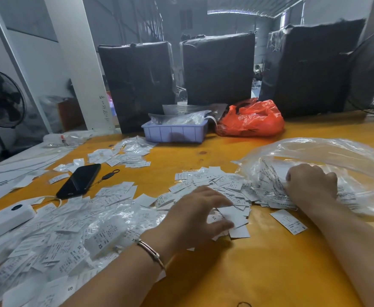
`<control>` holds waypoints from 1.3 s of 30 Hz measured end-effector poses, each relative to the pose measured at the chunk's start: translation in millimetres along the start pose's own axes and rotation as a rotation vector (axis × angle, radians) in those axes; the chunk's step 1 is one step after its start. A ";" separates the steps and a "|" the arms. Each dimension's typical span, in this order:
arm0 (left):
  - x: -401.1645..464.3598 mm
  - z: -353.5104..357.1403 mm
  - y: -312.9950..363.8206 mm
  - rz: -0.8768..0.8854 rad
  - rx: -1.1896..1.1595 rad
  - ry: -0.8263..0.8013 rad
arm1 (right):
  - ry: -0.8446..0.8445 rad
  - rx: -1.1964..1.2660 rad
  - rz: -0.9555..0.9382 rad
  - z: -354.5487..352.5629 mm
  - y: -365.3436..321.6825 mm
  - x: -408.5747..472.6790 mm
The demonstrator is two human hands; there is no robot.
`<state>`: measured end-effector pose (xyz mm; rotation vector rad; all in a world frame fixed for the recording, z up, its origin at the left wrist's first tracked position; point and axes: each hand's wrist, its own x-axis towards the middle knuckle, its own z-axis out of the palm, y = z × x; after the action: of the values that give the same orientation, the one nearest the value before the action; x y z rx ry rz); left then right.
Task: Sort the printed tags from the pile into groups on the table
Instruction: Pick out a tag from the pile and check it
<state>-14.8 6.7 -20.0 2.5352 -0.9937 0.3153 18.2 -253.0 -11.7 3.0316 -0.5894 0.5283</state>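
Holding printed tags at its near end, clear plastic bag [327,151] lying on its side on yellow counter [270,262], mouth toward the central pile of tags [221,187]. Lavender tray [175,131] at the far edge, stuffed with clear plastic packets; orange plastic bag [250,120] just beside it, contents hidden. Right hand [312,185] knuckles up at the clear bag's mouth, fingers curled, gripping bunched plastic and tags. Left hand [197,216] lying flat, fingers straight, pressing loose tags at the pile's near edge. More tags heaped at near left.
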 end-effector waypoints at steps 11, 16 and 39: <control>0.8 7.2 12.0 0.122 0.157 0.027 | 0.217 0.219 -0.085 -11.6 -7.0 -13.0; -4.5 3.3 6.7 0.123 0.142 0.178 | 0.087 0.816 -0.175 -32.2 -27.1 -32.5; -11.5 -24.4 -1.6 -0.411 -0.966 0.241 | -0.276 1.390 -0.545 -45.8 -54.4 -62.9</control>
<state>-23.6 25.4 -2.5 1.6883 -0.3555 -0.0035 -31.6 -176.4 13.9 4.2025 1.1336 0.6464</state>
